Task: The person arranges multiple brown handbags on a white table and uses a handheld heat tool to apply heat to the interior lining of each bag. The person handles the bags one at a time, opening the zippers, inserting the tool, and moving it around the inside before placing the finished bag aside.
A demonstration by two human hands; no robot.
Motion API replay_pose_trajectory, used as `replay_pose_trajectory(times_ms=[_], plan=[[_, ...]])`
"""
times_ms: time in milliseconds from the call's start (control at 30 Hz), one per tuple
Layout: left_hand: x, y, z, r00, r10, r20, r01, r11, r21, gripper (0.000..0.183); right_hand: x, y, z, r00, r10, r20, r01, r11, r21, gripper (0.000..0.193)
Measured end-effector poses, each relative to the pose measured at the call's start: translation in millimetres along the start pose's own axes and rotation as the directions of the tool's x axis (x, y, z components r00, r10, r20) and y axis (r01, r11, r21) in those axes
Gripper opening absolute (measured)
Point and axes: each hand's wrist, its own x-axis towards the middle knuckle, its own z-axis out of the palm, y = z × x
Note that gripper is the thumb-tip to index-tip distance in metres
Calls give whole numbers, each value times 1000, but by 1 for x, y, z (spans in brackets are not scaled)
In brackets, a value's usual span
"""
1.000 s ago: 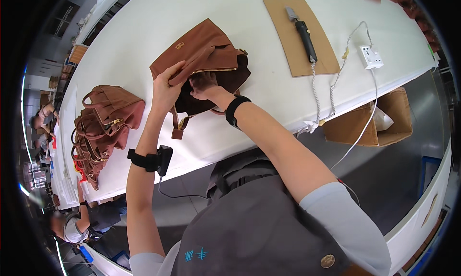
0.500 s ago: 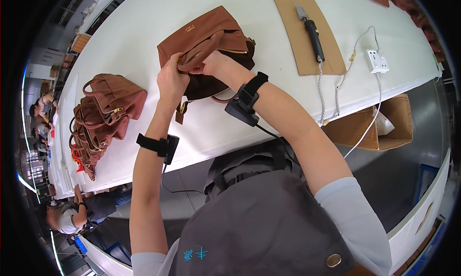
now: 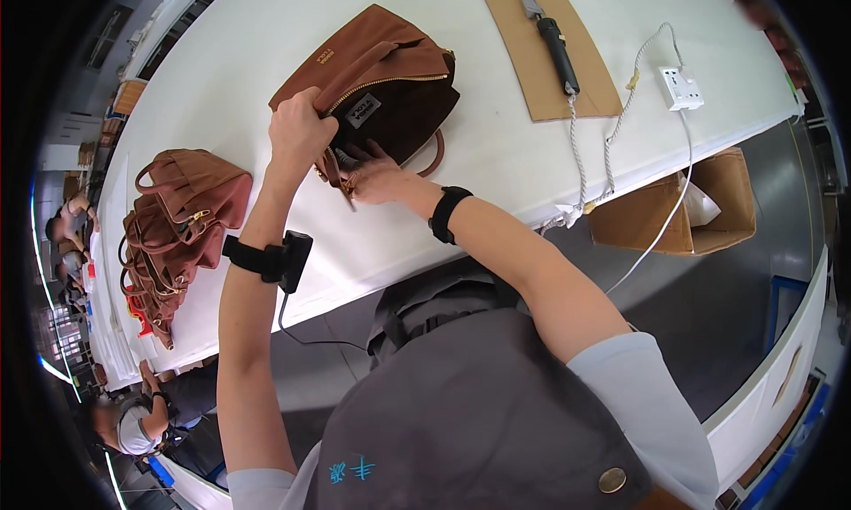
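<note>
A brown handbag point(image 3: 359, 53) lies on the white table with its zip opening spread, showing a dark lining and a light label point(image 3: 363, 111) inside. My left hand point(image 3: 300, 133) is closed on the bag's left edge, by the end of the gold zip. At the near edge of the opening, my right hand point(image 3: 379, 177) grips the rim; some fingers reach inside and are partly in shadow. A small brown tag point(image 3: 346, 191) hangs beside that hand. One rolled handle point(image 3: 433, 155) sticks out on the near right side.
Several brown handbags point(image 3: 191, 200) stand in a row at left. A black hot-knife-like tool point(image 3: 557, 53) lies on cardboard point(image 3: 519, 84), its cord running towards a white power strip point(image 3: 679, 88). Below the table edge is a cardboard box point(image 3: 647, 217). Other people work at far left.
The bag's opening has been spread wide, baring the lining and label. My right hand has moved down to the near rim; my left hand has shifted slightly left and up.
</note>
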Motion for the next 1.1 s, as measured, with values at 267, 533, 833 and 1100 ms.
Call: replay_pose_trajectory(times_ms=[267, 533, 833, 1100], plan=[[0, 6, -14, 999, -27, -18, 26, 998, -62, 17, -27, 53, -68, 914, 47, -403, -222, 890, -398, 41], [5, 7, -9, 998, -63, 9, 64, 990, -126, 17, -67, 78, -74, 946, 142, -291, -286, 789, -544, 47], [3, 10, -9, 990, -131, -45, 120, 975, -189, 22, -130, 149, -163, 460, 277, -844, -777, 585, -232, 18], [-6, 20, -1, 994, -105, 3, 104, 979, -177, 24, -165, 211, -180, 415, 875, -249, -734, 484, 476, 17]])
